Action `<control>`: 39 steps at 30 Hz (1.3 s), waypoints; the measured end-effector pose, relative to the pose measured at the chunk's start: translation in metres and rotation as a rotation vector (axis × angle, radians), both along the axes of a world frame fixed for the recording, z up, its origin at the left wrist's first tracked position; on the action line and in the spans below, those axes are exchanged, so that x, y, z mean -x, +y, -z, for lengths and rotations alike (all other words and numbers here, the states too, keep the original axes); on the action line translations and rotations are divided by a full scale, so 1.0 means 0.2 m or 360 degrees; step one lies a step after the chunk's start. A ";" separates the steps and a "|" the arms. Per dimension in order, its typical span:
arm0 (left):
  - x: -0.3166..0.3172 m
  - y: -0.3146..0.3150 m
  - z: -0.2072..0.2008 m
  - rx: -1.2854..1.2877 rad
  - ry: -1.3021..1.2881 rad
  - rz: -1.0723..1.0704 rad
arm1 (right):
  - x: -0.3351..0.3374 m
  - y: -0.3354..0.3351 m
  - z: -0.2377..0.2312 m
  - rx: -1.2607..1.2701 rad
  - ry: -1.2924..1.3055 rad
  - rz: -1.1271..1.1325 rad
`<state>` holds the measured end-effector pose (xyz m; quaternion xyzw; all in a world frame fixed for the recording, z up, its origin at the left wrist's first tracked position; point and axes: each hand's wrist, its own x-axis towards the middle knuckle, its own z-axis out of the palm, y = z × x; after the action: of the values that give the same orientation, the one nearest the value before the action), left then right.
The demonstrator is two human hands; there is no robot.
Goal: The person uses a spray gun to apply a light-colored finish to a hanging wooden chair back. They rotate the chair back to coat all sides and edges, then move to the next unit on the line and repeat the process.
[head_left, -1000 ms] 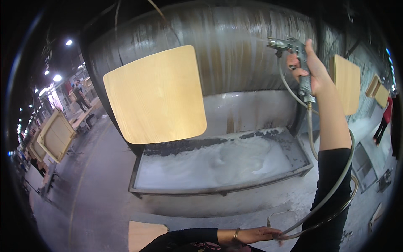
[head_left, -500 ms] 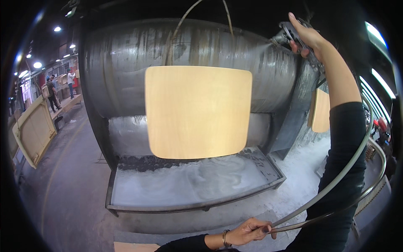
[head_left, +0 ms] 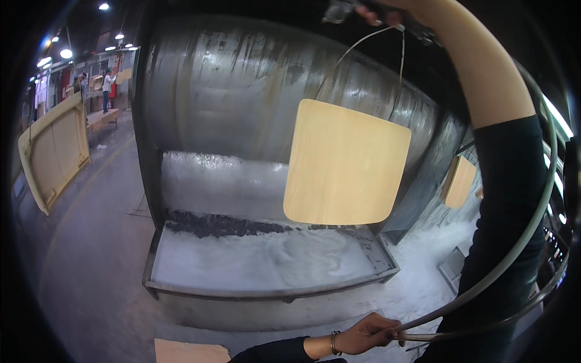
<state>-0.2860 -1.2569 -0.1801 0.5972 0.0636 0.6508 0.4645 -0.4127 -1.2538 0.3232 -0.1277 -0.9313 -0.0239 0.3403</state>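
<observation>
My right hand (head_left: pixel 407 7) is raised at the top edge, partly cut off, with its fingers wrapped round a spray gun (head_left: pixel 340 11). Just below it is the top of a pale wire loop (head_left: pixel 403 57); whether the hand touches the wire I cannot tell. From the loop hangs a light wooden panel (head_left: pixel 348 163) with rounded corners, tilted. Low in the view, my left hand (head_left: pixel 368 333) is closed on a grey hose (head_left: pixel 484 279), which curves up along my right arm.
Behind the panel stands a wet, streaked metal spray booth (head_left: pixel 224 91) above a trough (head_left: pixel 266 291) of cloudy liquid. A framed panel (head_left: pixel 57 151) stands at left, with people beyond. Another wooden panel (head_left: pixel 463 183) hangs at right. A flat board (head_left: pixel 190 351) lies at the bottom.
The wooden panel has shifted right and tilted. My right hand with the spray gun is higher and further left in view, and the spray mist no longer shows. My left hand still holds the hose.
</observation>
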 end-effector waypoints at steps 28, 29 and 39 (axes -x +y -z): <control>0.23 -0.35 0.29 0.0215 0.0321 -0.0326 | -0.32 0.35 1.51 -0.0296 -0.0699 -0.0573; 0.21 -0.33 0.28 0.0198 0.0340 -0.0285 | -0.37 0.35 1.42 -0.0397 -0.0647 -0.0544; 0.00 -0.29 0.10 -0.0022 0.0462 -0.0087 | -0.74 0.32 0.97 -0.1226 -0.0370 -0.0423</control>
<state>-0.2862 -1.3142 -0.2002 0.6863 0.1418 0.5703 0.4285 -0.2640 -1.1899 0.1288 0.1334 -0.8949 -0.3403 0.2560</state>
